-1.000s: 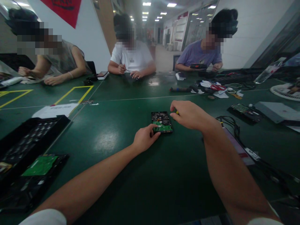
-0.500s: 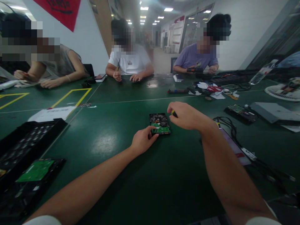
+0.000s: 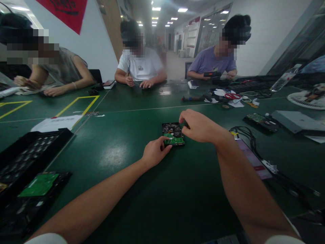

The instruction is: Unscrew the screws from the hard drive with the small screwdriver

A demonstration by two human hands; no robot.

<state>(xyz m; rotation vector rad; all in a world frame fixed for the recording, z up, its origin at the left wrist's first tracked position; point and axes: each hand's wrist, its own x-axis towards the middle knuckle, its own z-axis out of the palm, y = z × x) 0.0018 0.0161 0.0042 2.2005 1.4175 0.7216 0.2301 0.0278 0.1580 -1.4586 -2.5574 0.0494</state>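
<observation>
A hard drive [image 3: 172, 128] lies on the green table, its circuit board [image 3: 175, 139] facing up at the near end. My left hand [image 3: 155, 151] grips its near left corner, with fingers on the board and the thumb at the near edge. Over the drive's right side is my right hand [image 3: 196, 125], fingers curled around a screwdriver that is now almost wholly hidden by the hand; a yellow-and-black handle showed there a moment ago.
At left stand a black tray [image 3: 63, 134] and another drive with a green board [image 3: 39, 184]. To the right lie a phone [image 3: 250, 157], black cables [image 3: 284, 179], another hard drive [image 3: 261, 122] and a grey metal box [image 3: 297, 122]. Several people sit across the table.
My right hand has shifted slightly left, closer over the drive, and turned so the yellow-and-black handle is hidden. My left hand and the drive stay put.
</observation>
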